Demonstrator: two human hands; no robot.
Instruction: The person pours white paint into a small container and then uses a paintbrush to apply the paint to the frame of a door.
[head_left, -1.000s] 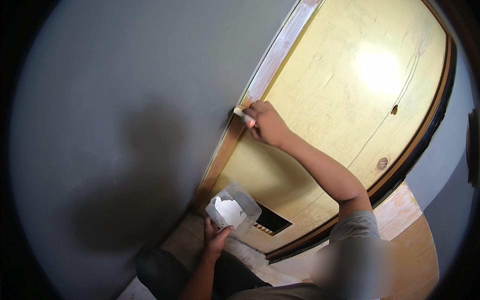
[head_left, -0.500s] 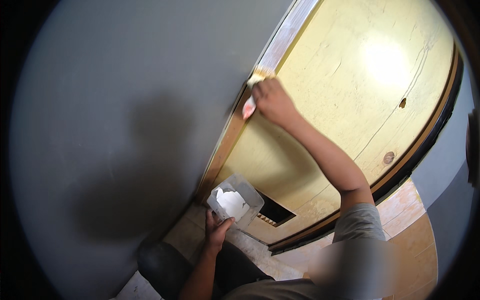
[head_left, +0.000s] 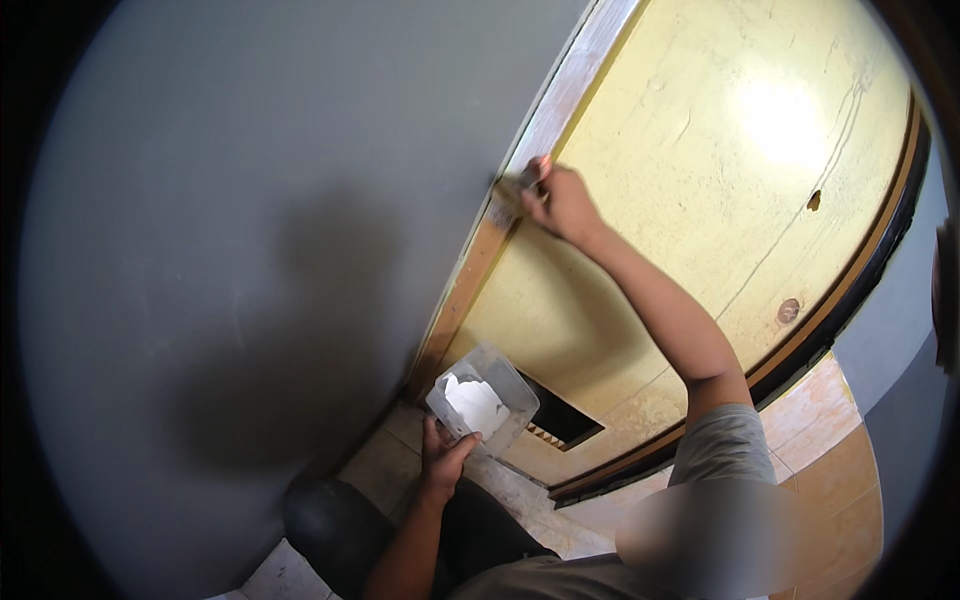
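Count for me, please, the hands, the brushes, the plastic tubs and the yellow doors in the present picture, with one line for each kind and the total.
Hands: 2 (left hand, right hand)
Brush: 1, blurred
Plastic tub: 1
Yellow door: 1
Total: 5

Surroundings as I receive them remotely. A matte grey wall (head_left: 300, 110) fills the left half of my view and carries a broad, soft-edged shadow (head_left: 300, 370). To its right I note a pale yellow door panel (head_left: 620, 340), marked by a bright glare (head_left: 775, 118), a fine wandering crack, a small ragged hole (head_left: 815, 200) and a round brownish spot (head_left: 789, 311). Low in the panel, a dark rectangular opening (head_left: 575, 422) shows pale slats. Black trim (head_left: 890, 252) bounds the far side; beyond, I distinguish pinkish and tan tiles (head_left: 845, 485). Light floor tiles (head_left: 385, 458) lie below.
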